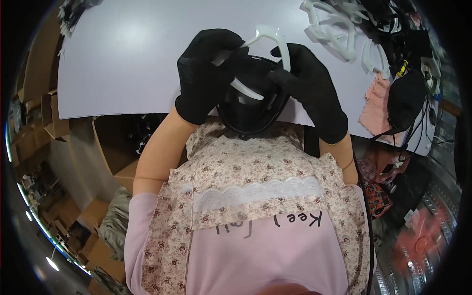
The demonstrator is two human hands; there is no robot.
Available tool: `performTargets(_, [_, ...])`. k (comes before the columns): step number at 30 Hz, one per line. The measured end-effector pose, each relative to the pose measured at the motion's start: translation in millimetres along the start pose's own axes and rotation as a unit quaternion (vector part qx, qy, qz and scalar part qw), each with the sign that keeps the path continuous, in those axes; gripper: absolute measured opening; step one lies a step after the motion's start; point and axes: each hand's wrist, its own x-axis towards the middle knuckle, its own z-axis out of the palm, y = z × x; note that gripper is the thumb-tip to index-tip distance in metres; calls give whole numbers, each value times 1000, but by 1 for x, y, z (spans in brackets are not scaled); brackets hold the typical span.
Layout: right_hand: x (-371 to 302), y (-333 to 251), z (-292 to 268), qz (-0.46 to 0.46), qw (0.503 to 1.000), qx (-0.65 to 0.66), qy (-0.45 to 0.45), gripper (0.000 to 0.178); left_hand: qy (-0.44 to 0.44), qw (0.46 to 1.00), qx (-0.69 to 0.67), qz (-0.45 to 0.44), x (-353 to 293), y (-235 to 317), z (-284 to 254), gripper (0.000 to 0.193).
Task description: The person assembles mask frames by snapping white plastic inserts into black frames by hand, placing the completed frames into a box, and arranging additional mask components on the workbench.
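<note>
Both of my hands wear black gloves. My left hand grips one side of a curved white plastic frame, and a white prong shows below its fingers. On the frame's other arm, my right hand has its thumb and fingers closed. Beneath the frame is a black bowl-shaped plastic shell, its hollow facing up, at the table's near edge against my apron. The gloves cover part of the shell's rim and part of the frame. Whether frame and shell are joined, I cannot tell.
Several similar white frames lie at the far right of the pale table. Near them are a pink cloth, a black rounded piece and dark cables. Cardboard boxes stand below the table on the left.
</note>
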Motion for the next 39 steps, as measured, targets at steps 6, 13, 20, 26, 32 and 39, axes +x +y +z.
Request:
performTargets(6, [0,7,6,-95,991,80,-56,64,23,999,-25,-41,3,0,-10,24])
performTargets(13, [-10,-6,10,-68,986,118,-93,77,74,996,-25,-39,1,-4,-17,23])
performTargets(20, [2,44,7,-120,922,329,-163,98,58,988,-77,-119,-2,5,-21,24])
performTargets(26, [-12,30,19,-15,835,513,-198,124,53,979,-136,-141,-5,16,-24,22])
performTargets(32, [-1,38,11,-22,750,584,-310,113,-8,990,-109,-90,-3,21,-21,25])
performTargets(39, [1,2,-1,-355,838,-412,-41,39,-22,1000,13,15,5,30,-24,22])
